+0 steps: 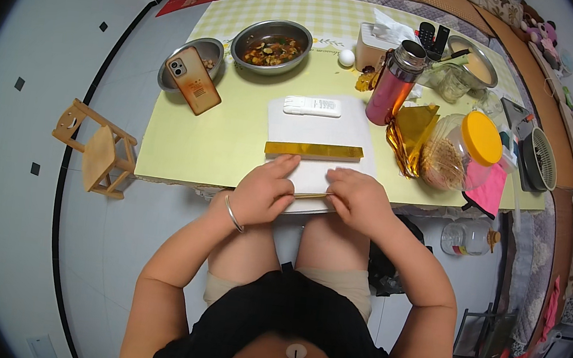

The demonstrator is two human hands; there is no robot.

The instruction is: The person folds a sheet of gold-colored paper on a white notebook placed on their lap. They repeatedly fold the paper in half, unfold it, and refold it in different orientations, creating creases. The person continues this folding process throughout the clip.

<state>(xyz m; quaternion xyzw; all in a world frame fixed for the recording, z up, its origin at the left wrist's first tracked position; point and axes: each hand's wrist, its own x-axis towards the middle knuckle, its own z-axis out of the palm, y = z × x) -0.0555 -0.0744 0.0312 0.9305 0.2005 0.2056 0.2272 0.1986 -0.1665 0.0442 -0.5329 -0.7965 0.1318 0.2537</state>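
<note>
My left hand (268,189) and my right hand (356,197) are at the table's near edge, over a white sheet (358,136). Between them spans a thin tan-gold strip (311,196), its ends pinched in my fingers; its exact kind is unclear. Just beyond lies a long gold foil strip (314,151) with a pale near edge, set crosswise on the sheet. My left fingertips are close to it. Farther back on the sheet rests a white oblong device (312,105) with printing on one face.
At left, a phone (194,80) leans over a metal bowl (211,50). Behind stands a bowl of dark soup (271,48). To the right are a red-purple flask (396,82), gold foil sheets (412,133) and a yellow-lidded jar (459,153). A small wooden chair (99,150) stands left of the table.
</note>
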